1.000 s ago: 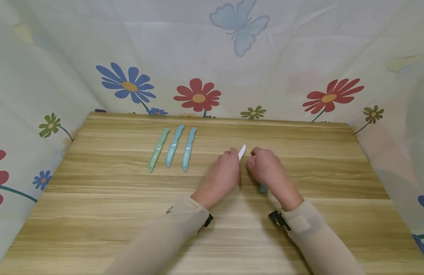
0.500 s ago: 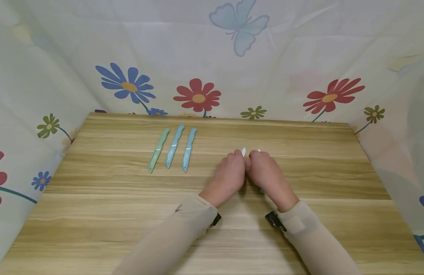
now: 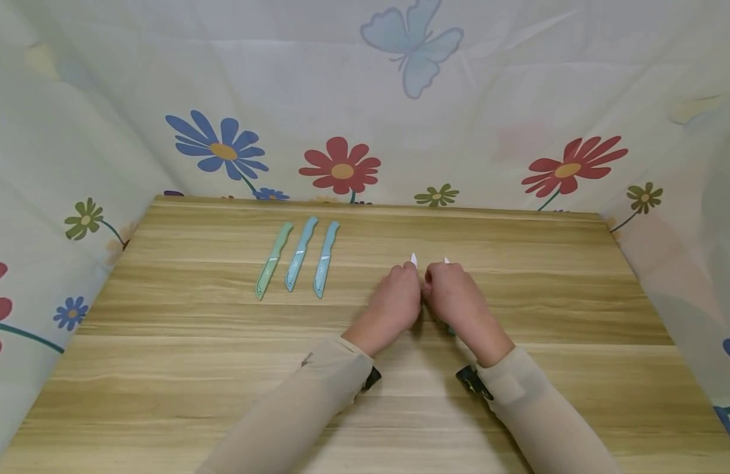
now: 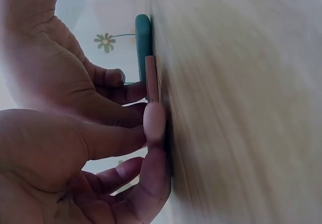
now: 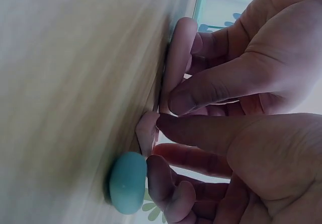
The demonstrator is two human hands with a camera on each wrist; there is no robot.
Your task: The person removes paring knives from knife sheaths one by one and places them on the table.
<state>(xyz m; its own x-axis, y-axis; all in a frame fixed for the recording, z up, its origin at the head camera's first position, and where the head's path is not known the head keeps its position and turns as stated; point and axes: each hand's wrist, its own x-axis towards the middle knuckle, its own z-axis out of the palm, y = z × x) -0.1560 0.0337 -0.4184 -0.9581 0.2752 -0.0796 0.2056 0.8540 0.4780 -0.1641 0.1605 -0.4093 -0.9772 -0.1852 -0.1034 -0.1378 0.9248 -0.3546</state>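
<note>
In the head view my left hand (image 3: 393, 299) grips a knife with a pale blade tip (image 3: 413, 259) past the fingers. Its pink handle (image 5: 177, 63) shows in the right wrist view. My right hand (image 3: 459, 299), close beside it, pinches a small pink piece (image 5: 147, 132), perhaps a sheath; its kind is not clear. Another pale tip (image 3: 446, 261) peeks out beyond the right hand. Under that hand lies a teal handle (image 4: 143, 45) on the table; the rest of it is hidden.
To the left on the wooden table (image 3: 193, 368) lie three sheathed knives side by side: a green knife (image 3: 274, 261), a blue knife (image 3: 301, 254) and another blue knife (image 3: 326, 259). A flower-printed curtain (image 3: 477, 118) stands behind and at both sides.
My left hand has moved right, up against the right hand, with less blade showing. The right hand shifted slightly left, and a pale tip came into view beyond it. The three knives stayed put.
</note>
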